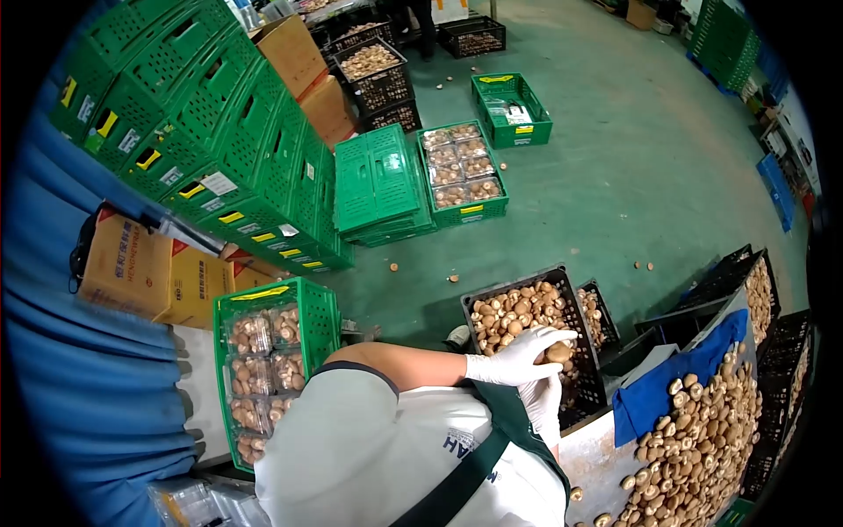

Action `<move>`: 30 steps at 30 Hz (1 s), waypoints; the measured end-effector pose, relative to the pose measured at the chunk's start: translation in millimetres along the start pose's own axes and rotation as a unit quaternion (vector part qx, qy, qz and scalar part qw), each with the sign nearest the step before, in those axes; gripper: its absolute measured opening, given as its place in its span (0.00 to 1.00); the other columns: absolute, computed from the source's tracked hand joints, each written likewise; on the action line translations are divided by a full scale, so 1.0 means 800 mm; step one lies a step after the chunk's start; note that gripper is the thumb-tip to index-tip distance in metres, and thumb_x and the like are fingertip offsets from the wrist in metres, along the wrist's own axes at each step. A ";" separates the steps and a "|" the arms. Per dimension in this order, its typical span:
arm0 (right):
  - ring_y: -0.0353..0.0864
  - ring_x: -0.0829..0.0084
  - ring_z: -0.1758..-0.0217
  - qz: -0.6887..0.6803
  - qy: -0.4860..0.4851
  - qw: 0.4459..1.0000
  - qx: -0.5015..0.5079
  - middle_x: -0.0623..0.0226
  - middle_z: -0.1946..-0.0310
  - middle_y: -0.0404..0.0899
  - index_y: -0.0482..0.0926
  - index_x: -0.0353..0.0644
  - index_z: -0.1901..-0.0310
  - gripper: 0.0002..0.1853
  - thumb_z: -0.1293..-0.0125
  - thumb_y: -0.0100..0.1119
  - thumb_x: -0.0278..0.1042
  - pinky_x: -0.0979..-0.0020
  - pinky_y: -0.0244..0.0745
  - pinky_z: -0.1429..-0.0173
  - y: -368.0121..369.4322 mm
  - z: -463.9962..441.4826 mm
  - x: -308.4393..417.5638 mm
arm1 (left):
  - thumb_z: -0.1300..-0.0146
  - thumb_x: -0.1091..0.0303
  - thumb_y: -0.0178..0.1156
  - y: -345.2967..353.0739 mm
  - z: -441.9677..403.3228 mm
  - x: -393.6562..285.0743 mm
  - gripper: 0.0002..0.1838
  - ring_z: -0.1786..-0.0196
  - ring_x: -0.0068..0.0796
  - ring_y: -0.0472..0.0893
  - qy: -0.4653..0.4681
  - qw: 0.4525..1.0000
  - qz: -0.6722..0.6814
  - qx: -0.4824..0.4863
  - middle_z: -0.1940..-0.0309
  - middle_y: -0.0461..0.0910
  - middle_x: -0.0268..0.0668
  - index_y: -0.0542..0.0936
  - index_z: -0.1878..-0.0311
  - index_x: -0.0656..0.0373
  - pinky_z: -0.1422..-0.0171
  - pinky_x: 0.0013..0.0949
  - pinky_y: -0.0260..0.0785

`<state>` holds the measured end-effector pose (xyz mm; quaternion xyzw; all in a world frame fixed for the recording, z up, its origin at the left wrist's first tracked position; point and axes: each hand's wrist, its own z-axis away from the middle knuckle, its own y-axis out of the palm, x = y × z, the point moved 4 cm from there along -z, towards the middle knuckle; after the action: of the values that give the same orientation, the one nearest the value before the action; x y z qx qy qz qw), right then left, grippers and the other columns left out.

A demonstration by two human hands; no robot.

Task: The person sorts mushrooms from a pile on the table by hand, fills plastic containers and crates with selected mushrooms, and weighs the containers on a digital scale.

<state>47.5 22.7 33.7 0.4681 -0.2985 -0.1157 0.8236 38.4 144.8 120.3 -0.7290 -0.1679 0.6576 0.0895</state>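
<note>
Both my hands wear white gloves and meet over a black crate (600, 373) heaped with brown shiitake mushrooms (518, 309). My left hand (518, 358) reaches in from the left, its fingers curled around a large shiitake mushroom (558, 352). Close below it is my right hand (543, 402), its fingers largely hidden behind the left hand. Whether the right hand also supports the mushroom cannot be made out.
A metal table (588, 452) with a blue cloth (645, 400) carries loose mushrooms (694, 439) at right. A green crate (320, 321) of packed mushroom trays stands at left, below stacked green crates (237, 132). Another filled green crate (470, 213) sits on the floor ahead.
</note>
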 end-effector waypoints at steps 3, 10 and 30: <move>0.75 0.63 0.37 0.019 0.016 0.999 -0.044 0.58 0.38 0.74 0.67 0.36 0.34 0.27 0.25 0.51 0.47 0.61 0.70 0.31 -0.018 -0.003 -0.012 | 0.38 0.64 0.63 0.000 0.002 0.008 0.31 0.38 0.46 0.73 -0.023 0.999 0.026 0.007 0.42 0.73 0.46 0.68 0.31 0.53 0.33 0.43 0.64; 0.77 0.65 0.40 0.013 0.027 0.997 -0.071 0.58 0.42 0.76 0.69 0.37 0.36 0.23 0.26 0.53 0.43 0.61 0.73 0.35 -0.016 0.007 -0.006 | 0.35 0.70 0.60 0.019 -0.004 0.022 0.27 0.40 0.39 0.73 -0.059 0.991 0.109 0.038 0.46 0.73 0.45 0.70 0.32 0.54 0.33 0.36 0.62; 0.79 0.70 0.55 0.009 0.048 0.990 -0.134 0.61 0.55 0.81 0.74 0.39 0.45 0.15 0.25 0.53 0.40 0.69 0.76 0.50 0.009 0.013 0.001 | 0.30 0.61 0.59 0.038 -0.008 0.063 0.20 0.49 0.24 0.78 -0.181 0.947 0.265 0.015 0.49 0.81 0.37 0.75 0.37 0.53 0.44 0.28 0.70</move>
<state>41.2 19.2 43.8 0.3556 -0.2447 -0.1245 0.8934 52.9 135.4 63.4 -0.6141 0.0281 0.7812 -0.1088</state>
